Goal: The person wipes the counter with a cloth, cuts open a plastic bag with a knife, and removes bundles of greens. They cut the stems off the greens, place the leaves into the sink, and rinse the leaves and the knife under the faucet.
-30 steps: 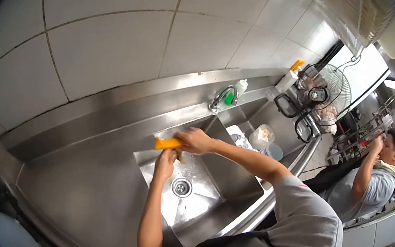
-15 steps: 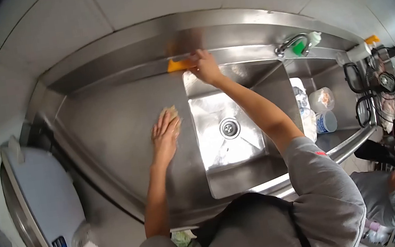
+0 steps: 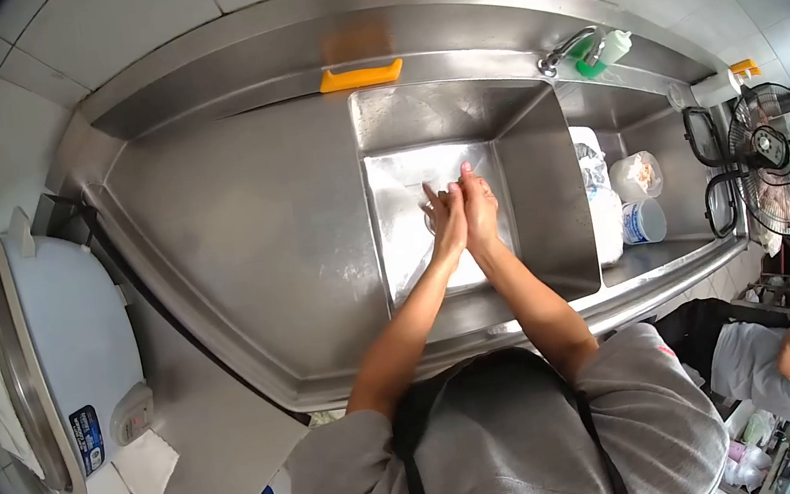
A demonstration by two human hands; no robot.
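Observation:
My left hand (image 3: 450, 224) and my right hand (image 3: 482, 209) are pressed against each other above the left sink basin (image 3: 542, 216). Their fingers are closed together, and whatever lies between the palms, if anything, is hidden. Behind the basin, a knife with a yellow-orange handle (image 3: 361, 77) rests along the back of the steel counter, its thin blade pointing left. Both hands are well in front of the knife and apart from it.
A curved faucet (image 3: 569, 51) stands behind the basins, beside a bottle with green liquid (image 3: 592, 68). The right basin holds plastic tubs (image 3: 644, 221) and bags. A fan (image 3: 776, 143) is at far right. A lidded grey-blue container (image 3: 79, 332) stands left. Another person (image 3: 770, 366) is at lower right.
My right hand has let go of the knife, which now lies at the back. My left hand has left the counter, where it pressed a pale, crumpled thing; both hands have met over the basin.

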